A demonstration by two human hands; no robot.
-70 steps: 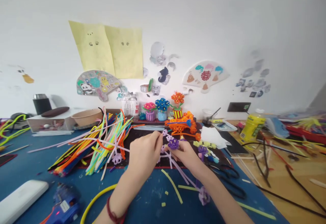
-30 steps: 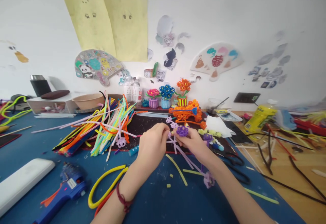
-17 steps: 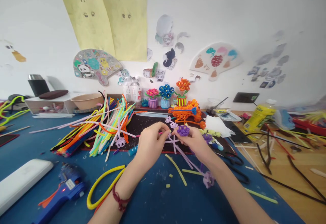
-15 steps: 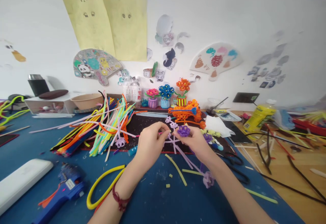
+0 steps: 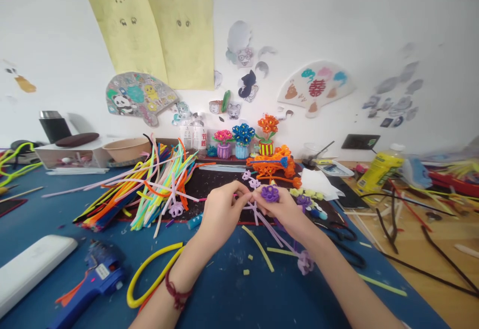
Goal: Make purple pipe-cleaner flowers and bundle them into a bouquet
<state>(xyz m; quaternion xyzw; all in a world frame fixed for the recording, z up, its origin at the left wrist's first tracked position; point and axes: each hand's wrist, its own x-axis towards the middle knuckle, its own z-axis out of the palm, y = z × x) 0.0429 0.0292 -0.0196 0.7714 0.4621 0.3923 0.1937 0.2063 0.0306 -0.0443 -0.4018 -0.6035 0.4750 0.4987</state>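
Observation:
A dark purple pipe-cleaner flower (image 5: 270, 193) shows at the fingers of my right hand (image 5: 285, 208), which are closed on it. My left hand (image 5: 226, 208) is pinched, its fingertips meeting those of the right; what lies between them is too small to make out. Beneath the hands lie lilac pipe-cleaner stems (image 5: 270, 229), one running down to a lilac flower (image 5: 306, 262) under my right wrist. Small lilac blooms (image 5: 254, 183) peek out just beyond the fingers. Another purple flower (image 5: 304, 201) rests right of my right hand, and a lilac flower (image 5: 175, 209) lies to the left.
A heap of colourful pipe cleaners (image 5: 149, 184) lies left, with a blue glue gun (image 5: 93, 279) and a yellow loop (image 5: 130, 289) nearer. Orange pipe-cleaner flowers (image 5: 273, 167) and small potted flowers (image 5: 243, 142) stand behind. A yellow bottle (image 5: 381, 169) and black strands (image 5: 426, 274) are at right.
My fingertips have come closer together, and the left thumb and fingers now meet the right ones at the purple flower. The view has shifted very slightly.

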